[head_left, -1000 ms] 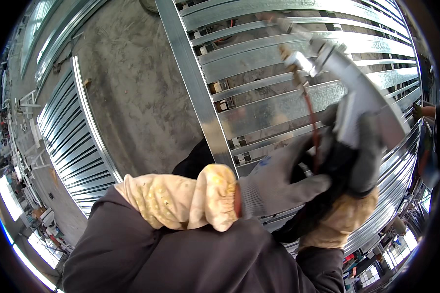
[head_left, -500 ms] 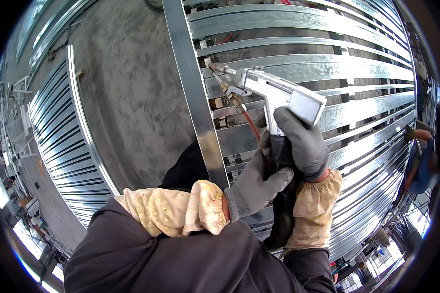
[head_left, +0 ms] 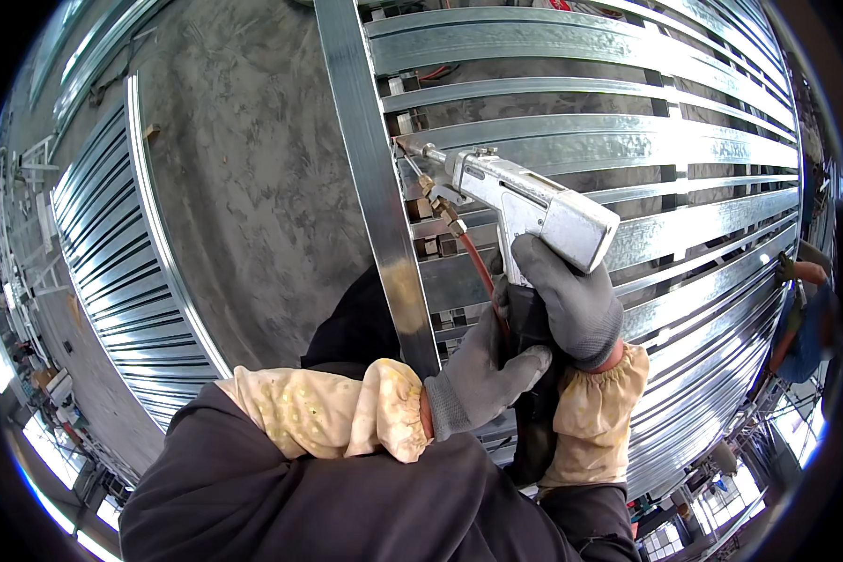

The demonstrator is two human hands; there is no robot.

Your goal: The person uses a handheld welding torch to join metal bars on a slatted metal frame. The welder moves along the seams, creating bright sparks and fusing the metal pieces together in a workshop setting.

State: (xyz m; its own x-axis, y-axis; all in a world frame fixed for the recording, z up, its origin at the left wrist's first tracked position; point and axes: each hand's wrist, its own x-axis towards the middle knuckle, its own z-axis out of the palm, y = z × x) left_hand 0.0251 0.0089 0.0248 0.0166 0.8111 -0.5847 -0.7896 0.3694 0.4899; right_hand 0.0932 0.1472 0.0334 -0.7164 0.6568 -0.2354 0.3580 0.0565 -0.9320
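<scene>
As far as the outlines let us read, the gloved fingers of the right hand (head_left: 571, 304) are curled closed round the handle of a silver gun (head_left: 567, 220), no gap showing. The left hand (head_left: 487, 375) sits just below, thumb against the black lower handle (head_left: 532, 407), other fingers mostly hidden; we judge them closed on it too, tightness unreadable. A red hose (head_left: 476, 262) runs past the left hand to a brass fitting (head_left: 440, 201) under the nozzle (head_left: 434, 154). Gun points up and left, nozzle at the inner edge of the long rail (head_left: 370, 169), where a slat (head_left: 553, 136) ends; touching or just apart, we cannot tell. Further out: more slats to the right, a second slatted panel (head_left: 126, 272) across the grey floor (head_left: 253, 187) to the left, a person (head_left: 801, 318) at the far right edge.

Risks, in our judgement: a wrist roll or a tug from the red hose could carry the nozzle off that corner. The gun's bulk stands back from its front end, so a slack left hand may let the nozzle wander. We would also watch the left pale cuff (head_left: 389, 412), close by the rail: a slip could scrape it along the metal edge, and the hose might snag on a slat end if drawn forward.
</scene>
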